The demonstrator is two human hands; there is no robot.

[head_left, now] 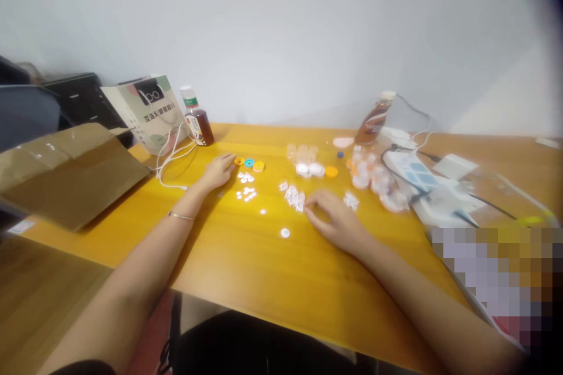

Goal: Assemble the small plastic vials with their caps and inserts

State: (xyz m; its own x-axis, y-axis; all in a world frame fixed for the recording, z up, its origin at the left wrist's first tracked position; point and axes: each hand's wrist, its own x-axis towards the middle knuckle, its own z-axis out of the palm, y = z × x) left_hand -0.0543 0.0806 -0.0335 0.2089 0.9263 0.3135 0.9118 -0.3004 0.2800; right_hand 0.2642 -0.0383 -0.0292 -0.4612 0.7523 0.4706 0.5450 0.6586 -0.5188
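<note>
Rests left hand (219,172) by far coloured caps (249,163), right hand (335,220) by nearer white pieces (294,197), likely heaped for easy reach, with neither grip discernible.

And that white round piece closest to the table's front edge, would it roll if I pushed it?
Probably not: the white disc lies flat, so it would more likely slide. The table looks smooth, which may help it skid. It's small beside the right hand, so it's probably light.
</note>
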